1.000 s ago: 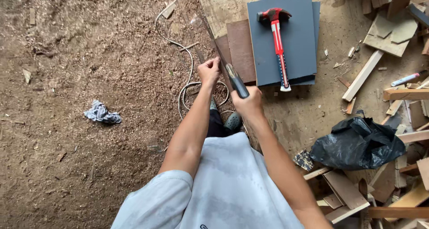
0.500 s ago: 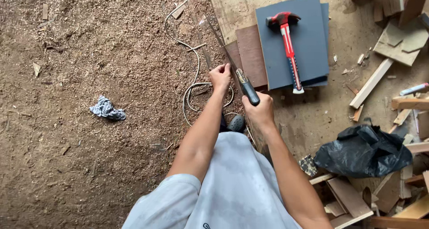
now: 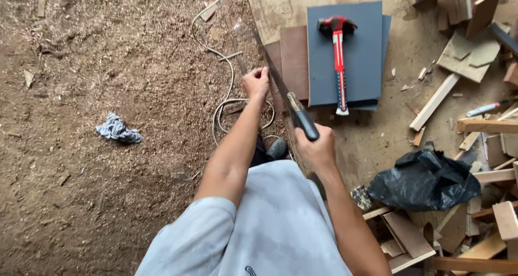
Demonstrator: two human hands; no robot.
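Note:
My right hand (image 3: 317, 149) is closed around the dark handle of a hand saw (image 3: 302, 122). Its thin blade (image 3: 270, 74) slants up and to the left along the left edge of a large pale wooden sheet (image 3: 372, 141) on the ground. My left hand (image 3: 256, 83) is just left of the blade, fingers curled on a thin wooden strip (image 3: 236, 49) beside that edge. My dark shoe (image 3: 277, 148) shows between my arms.
A red-handled hammer (image 3: 339, 60) lies on a dark grey panel (image 3: 367, 66) over brown boards (image 3: 294, 60). A pale cord (image 3: 218, 111) loops on the sawdust, left of it a crumpled rag (image 3: 116, 129). A black plastic bag (image 3: 423, 179) and wood offcuts (image 3: 431, 101) sit right.
My right hand has drawn the saw back toward me a little. The left hand stays at the strip. The view has shifted slightly.

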